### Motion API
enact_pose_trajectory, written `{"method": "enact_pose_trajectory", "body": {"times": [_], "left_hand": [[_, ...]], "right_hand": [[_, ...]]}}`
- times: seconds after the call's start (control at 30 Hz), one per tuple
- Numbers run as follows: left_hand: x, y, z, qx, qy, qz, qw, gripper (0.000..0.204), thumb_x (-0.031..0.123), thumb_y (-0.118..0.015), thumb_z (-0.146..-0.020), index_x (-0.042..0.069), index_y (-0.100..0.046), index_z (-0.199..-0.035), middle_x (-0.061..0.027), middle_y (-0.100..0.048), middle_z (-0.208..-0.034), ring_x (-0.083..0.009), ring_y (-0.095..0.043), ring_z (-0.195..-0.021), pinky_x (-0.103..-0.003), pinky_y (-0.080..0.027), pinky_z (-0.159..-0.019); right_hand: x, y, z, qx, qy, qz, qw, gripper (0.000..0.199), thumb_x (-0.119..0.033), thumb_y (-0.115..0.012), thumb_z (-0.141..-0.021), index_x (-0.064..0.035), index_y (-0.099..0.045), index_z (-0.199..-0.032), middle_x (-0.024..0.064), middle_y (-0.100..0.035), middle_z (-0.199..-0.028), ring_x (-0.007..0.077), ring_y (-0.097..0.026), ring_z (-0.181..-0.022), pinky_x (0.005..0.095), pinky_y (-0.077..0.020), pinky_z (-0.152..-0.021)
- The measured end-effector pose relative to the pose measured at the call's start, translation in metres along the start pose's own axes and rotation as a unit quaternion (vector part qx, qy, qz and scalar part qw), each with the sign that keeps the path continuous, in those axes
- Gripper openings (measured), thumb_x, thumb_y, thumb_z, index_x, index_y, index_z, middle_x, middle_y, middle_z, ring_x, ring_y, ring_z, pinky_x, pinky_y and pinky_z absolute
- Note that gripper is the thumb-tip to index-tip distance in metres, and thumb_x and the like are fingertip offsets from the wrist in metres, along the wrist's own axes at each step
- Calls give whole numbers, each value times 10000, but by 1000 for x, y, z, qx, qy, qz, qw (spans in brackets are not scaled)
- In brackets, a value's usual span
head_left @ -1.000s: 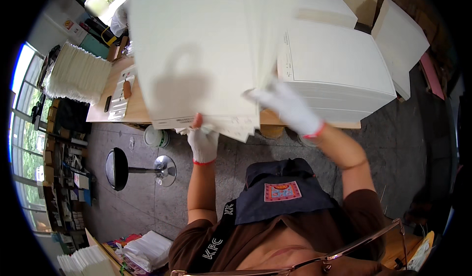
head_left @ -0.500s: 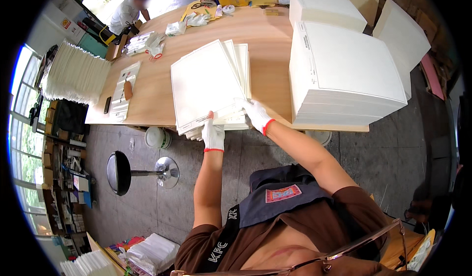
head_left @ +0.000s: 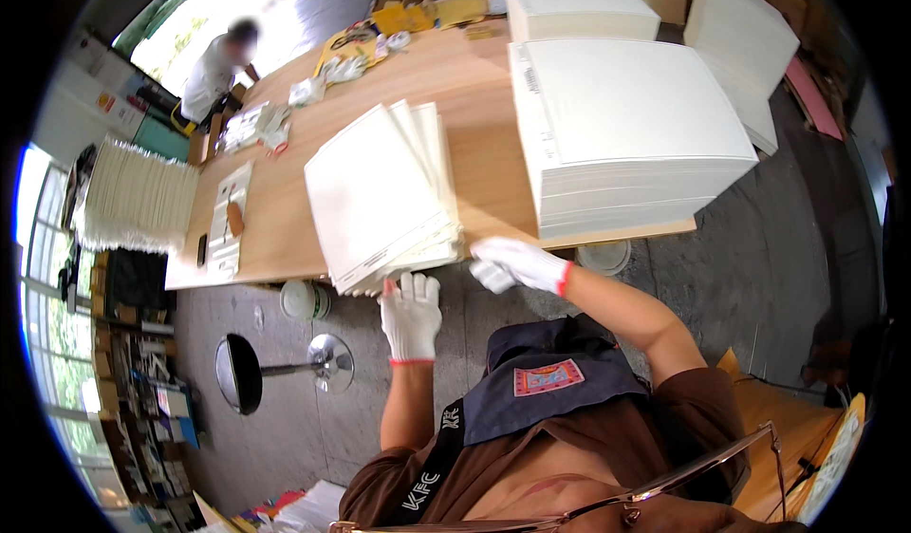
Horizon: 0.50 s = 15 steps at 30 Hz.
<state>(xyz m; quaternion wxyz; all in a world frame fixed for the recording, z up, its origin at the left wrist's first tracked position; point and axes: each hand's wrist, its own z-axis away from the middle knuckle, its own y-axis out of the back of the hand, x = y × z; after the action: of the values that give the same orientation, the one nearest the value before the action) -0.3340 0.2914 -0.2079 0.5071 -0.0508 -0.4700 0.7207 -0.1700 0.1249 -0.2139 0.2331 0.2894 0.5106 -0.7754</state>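
Fanned stack of white sheets (head_left: 384,196) lying at near edge of wooden table (head_left: 484,153), overhanging slightly, likely so the corner can be squared. Left hand (head_left: 411,315) in white glove, fingers spread open, fingertips touching the stack's near edge from below. Right hand (head_left: 517,262), also gloved, loosely curled at the stack's near right corner; gripping or just pushing — cannot tell. Tall paper block (head_left: 626,134) just right, boxing in that side. Black stool (head_left: 275,372) on floor below. Another person (head_left: 213,73) at far left end.
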Motion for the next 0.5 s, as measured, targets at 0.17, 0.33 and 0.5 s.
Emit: {"method": "enact_pose_trajectory", "body": {"times": [0.17, 0.33, 0.5], "left_hand": [[-57, -73, 76, -404, -112, -254, 872, 455, 158, -536, -1028, 53, -440, -1460, -203, -499, -1472, -346, -490, -1365, -482, -329, -1182], [-106, -193, 101, -646, -418, -526, 361, 442, 40, -663, -884, -41, -555, -1304, -216, -589, -1378, -312, -525, -1350, -401, -387, -1136], [-229, -324, 108, -614, -507, -541, 269, 391, 128, -711, -851, 94, -657, -1237, -123, -641, -1266, -316, -627, -1120, -395, -485, -983]], "right_hand": [[-50, 44, 154, 100, 28, 203, 974, 364, -366, -568, -1031, -53, -655, -1196, 63, -704, -897, 119, -649, -667, 264, -548, -587], [-132, 68, 277, 380, 340, 295, 808, 345, -393, -598, -1000, -72, -673, -1100, 5, -654, -790, 57, -574, -607, 217, -468, -548], [-184, 106, 330, 665, 348, 337, 568, 512, -512, -610, -952, -24, -660, -1098, 71, -707, -895, 165, -666, -793, 321, -511, -734]]}}
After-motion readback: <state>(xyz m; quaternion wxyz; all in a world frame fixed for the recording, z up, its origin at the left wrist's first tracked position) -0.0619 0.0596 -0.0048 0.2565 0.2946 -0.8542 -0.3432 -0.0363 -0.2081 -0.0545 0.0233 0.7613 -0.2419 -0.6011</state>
